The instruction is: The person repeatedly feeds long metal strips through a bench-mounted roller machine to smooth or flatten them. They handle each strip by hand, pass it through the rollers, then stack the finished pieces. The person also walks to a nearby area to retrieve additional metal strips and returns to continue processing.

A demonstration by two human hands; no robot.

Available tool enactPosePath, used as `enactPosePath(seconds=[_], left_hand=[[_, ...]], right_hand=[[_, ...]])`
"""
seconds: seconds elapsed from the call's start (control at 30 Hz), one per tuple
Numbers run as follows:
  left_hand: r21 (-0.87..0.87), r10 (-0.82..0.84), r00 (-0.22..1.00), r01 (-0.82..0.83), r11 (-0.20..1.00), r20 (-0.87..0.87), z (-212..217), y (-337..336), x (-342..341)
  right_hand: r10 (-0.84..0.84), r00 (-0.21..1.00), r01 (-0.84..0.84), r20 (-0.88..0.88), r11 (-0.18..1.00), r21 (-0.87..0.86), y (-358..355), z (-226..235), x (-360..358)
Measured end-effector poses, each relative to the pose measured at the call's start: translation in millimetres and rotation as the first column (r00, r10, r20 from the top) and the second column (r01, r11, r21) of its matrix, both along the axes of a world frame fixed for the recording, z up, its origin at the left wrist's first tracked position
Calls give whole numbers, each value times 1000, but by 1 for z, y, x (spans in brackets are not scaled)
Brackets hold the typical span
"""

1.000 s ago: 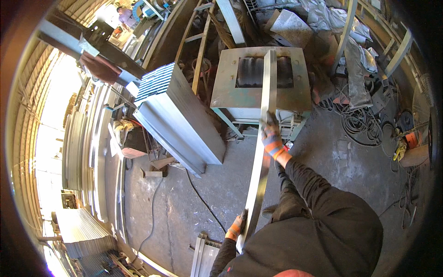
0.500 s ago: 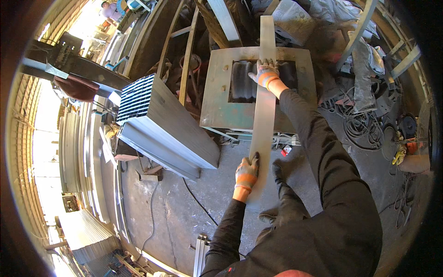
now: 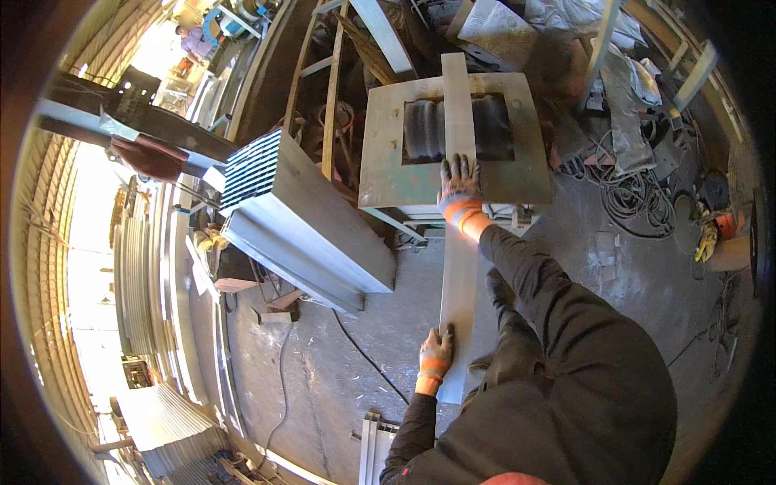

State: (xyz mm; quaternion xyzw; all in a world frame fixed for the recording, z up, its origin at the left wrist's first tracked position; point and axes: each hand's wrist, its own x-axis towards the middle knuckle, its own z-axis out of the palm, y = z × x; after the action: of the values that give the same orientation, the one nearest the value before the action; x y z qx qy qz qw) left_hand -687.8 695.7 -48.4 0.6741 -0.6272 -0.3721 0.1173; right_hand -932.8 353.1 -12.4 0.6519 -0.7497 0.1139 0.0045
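A long flat metal bar [image 3: 458,279] reaches from beside my legs across a squat metal machine table [image 3: 380,162]. It lies over the table's rectangular opening, where a dark, blurred roller-like surface [image 3: 424,129] shows on both sides. My left hand [image 3: 436,357], in a grey and orange work glove, is closed round the left edge of the bar near its close end. Farther up, by the table's front edge, my right hand [image 3: 461,194] rests flat on the bar in a similar glove, fingers spread.
Left of the table stands a tall stack of metal channels [image 3: 323,218] on a support. Coiled cables [image 3: 638,202] and scrap lie on the right. A cable [image 3: 364,352] crosses the floor near my left arm. Another person [image 3: 194,42] is at the far left.
The bar has slid toward me over the table. Both hands have come nearer with it, my right hand leaving the opening for the table's front edge. The view has shifted slightly.
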Motion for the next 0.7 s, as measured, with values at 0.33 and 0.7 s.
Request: enactPosePath(seconds=[0.33,0.7], left_hand=[[93,15,1000,-17,996,19,29,260,132],[123,-43,999,40,992,21,82,229,101]], right_hand=[[50,993,-56,109,997,55,260,15,123],[166,844,11,511,946,-325,215,-43,71]])
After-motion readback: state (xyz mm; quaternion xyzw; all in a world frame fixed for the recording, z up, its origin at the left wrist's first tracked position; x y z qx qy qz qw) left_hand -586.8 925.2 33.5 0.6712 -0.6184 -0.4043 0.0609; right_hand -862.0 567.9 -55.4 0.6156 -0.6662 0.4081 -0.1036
